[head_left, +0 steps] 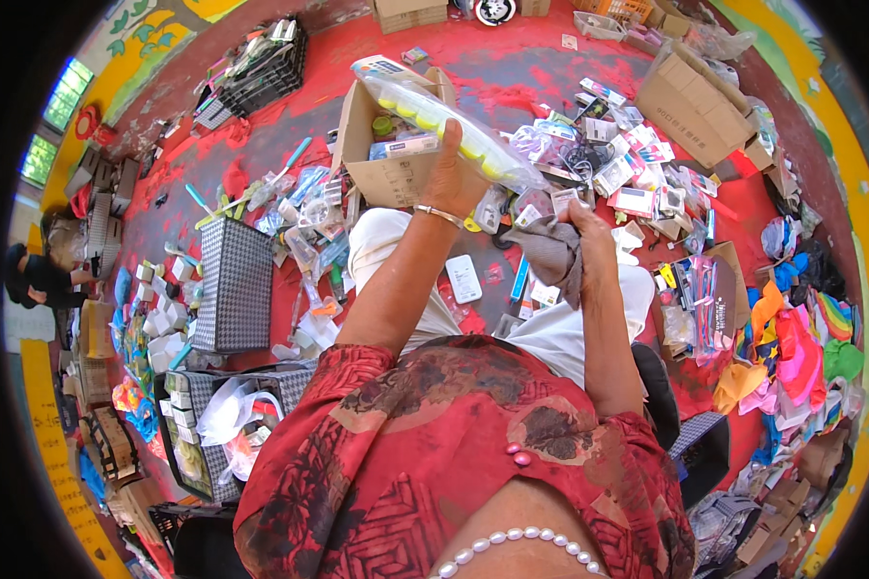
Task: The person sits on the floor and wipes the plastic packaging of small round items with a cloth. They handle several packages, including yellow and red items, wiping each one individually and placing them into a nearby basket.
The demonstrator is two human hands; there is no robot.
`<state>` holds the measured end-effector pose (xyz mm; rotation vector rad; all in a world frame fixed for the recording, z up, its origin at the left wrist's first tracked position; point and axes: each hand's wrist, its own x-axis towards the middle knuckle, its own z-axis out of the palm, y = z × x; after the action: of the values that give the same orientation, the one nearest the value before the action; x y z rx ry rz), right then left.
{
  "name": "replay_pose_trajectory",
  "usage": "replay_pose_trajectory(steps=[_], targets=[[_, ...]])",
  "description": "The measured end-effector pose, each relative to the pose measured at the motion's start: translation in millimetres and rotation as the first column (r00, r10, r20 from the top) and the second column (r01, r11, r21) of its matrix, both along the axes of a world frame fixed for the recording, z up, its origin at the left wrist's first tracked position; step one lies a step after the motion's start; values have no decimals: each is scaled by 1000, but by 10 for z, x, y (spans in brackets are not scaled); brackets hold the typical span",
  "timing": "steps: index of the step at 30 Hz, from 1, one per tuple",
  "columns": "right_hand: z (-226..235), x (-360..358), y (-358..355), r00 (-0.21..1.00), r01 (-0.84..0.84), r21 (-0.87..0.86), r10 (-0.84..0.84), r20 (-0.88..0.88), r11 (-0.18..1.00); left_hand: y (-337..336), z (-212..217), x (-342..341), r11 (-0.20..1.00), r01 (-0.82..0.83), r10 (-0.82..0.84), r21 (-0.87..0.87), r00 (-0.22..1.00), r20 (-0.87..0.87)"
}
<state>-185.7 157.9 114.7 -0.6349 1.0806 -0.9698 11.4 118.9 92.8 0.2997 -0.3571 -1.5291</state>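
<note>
My left hand (451, 179) grips a long clear plastic pack (406, 96) holding a row of yellow-green round pieces. The pack slants over an open cardboard box (388, 179) in front of me. Inside that box show a green round item (382, 125) and a small white-and-blue carton (411, 146). Closed around a crumpled grey cloth (548, 249), my right hand (592, 241) is just right of the pack's lower end. Between my knees lies a white, phone-shaped item (463, 279).
Packaged small goods (637, 159) lie heaped at right front, beside a tipped cardboard carton (695, 104). A checkered bin (235, 289) stands at my left, near scattered small white boxes (167, 314). Colourful cloths (792, 338) pile up far right. Another person (39, 277) is at the left edge.
</note>
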Motion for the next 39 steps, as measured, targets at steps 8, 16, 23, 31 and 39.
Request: replay_pose_trajectory(steps=[8, 16, 23, 31, 39], targets=[[419, 161, 46, 473, -585, -753, -628, -618, 301, -23, 46, -87, 994, -101, 95, 41, 988, 123], [307, 230, 60, 746, -211, -790, -428, -510, 575, -2, 204, -178, 947, -292, 239, 135, 919, 315], [305, 162, -7, 802, -89, -722, -381, -460, 686, 21, 83, -138, 977, -72, 22, 201, 969, 244], [339, 197, 77, 793, -117, -725, -376, -480, 679, -20, -22, -185, 965, -172, 135, 198, 973, 188], [351, 170, 37, 802, -104, -720, -370, -469, 687, 56, -104, -191, 963, -49, 31, 265, 997, 72]])
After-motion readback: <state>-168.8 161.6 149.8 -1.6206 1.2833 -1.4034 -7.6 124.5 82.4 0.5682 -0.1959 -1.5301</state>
